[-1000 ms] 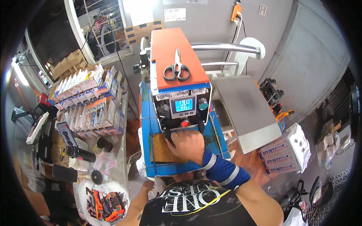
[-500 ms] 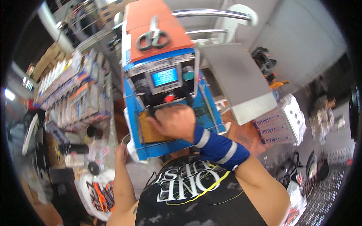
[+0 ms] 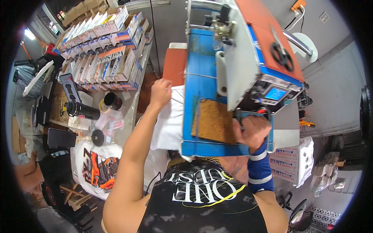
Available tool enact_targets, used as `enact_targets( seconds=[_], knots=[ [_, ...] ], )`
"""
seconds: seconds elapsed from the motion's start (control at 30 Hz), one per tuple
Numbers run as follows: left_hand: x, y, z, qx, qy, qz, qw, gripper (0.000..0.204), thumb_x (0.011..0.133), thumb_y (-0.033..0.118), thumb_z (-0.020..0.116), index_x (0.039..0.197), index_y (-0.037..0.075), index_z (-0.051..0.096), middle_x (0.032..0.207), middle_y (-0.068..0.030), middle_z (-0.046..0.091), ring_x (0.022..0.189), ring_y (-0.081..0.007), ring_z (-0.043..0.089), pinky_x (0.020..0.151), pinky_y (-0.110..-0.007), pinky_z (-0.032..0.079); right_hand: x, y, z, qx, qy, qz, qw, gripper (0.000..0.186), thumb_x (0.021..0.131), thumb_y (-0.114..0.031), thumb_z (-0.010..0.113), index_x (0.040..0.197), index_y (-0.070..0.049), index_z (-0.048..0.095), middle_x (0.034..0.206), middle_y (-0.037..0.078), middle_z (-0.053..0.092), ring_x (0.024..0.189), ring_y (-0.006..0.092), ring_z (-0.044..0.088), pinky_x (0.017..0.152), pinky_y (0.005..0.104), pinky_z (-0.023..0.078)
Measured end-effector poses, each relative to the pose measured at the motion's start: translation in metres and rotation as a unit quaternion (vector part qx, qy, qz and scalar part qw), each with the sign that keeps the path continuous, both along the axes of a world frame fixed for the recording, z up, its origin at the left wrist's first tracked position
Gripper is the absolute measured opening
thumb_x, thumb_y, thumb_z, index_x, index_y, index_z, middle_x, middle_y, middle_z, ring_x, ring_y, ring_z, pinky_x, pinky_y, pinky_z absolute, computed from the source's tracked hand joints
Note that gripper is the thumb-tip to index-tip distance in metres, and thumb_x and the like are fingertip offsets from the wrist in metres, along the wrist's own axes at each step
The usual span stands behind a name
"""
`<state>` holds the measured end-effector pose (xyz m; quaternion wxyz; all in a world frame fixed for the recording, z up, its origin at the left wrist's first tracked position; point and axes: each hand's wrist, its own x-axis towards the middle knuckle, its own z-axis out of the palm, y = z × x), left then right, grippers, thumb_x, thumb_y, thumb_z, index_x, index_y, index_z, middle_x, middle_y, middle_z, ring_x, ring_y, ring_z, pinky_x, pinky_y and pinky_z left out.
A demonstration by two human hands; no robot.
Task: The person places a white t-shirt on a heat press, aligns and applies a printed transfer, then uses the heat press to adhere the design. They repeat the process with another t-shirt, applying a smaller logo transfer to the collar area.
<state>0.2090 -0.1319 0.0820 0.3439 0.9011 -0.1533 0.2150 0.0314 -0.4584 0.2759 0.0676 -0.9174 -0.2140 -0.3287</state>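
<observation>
The heat press head (image 3: pixel 265 46), topped by an orange pad with black scissors (image 3: pixel 281 58), sits over a blue board (image 3: pixel 198 70) bearing a rough brown pad (image 3: pixel 210 124). My right hand (image 3: pixel 250 130) grips the black handle (image 3: pixel 237 119) below the lit control panel. My left hand (image 3: pixel 161 93) is beside a white cloth (image 3: pixel 165 128) on the left, below a red-orange platen (image 3: pixel 173 66); its fingers are curled, and what they may hold is unclear.
Left, a table (image 3: pixel 134 93) holds rows of long boxes (image 3: pixel 103 64), bottles (image 3: pixel 85 111), a phone and a printed shirt (image 3: pixel 99 167). Part of another person's bare arm (image 3: pixel 29 174) shows at lower left. Stacked film boxes (image 3: pixel 287 163) stand right; a wall outlet (image 3: pixel 323 16) is behind.
The press has swung rightward with my right hand still on its handle, uncovering the white cloth and orange platen. My left hand has risen from low on the left to the cloth.
</observation>
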Motion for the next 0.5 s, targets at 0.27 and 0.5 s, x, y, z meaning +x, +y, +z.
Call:
enact_targets(
  seconds=[0.27,0.5],
  knots=[
    [0.018,-0.094,0.007,0.067,0.113,-0.021,0.991,0.025,0.095,0.018,0.059,0.115,0.006,0.066,0.115,-0.0172,0.069,0.113,-0.0345,0.062,0.104,-0.050,0.041,-0.019,-0.113,-0.002,0.017,-0.009,-0.097,0.995,0.032,0.079,-0.028,0.075,0.062,-0.007,0.059,0.057,0.014,0.055,0.053,0.0368,0.054,0.054,0.0447,0.041],
    [0.040,-0.105,0.015,0.144,0.233,-0.173,0.946,0.017,0.084,0.019,0.071,0.087,0.002,0.072,0.087,-0.0185,0.073,0.083,-0.0356,0.070,0.076,-0.047,0.054,-0.038,-0.195,-0.012,0.062,0.021,-0.283,0.957,0.026,0.085,-0.030,0.068,0.089,-0.004,0.072,0.094,0.015,0.071,0.096,0.0366,0.063,0.094,0.0474,0.042]
  ],
)
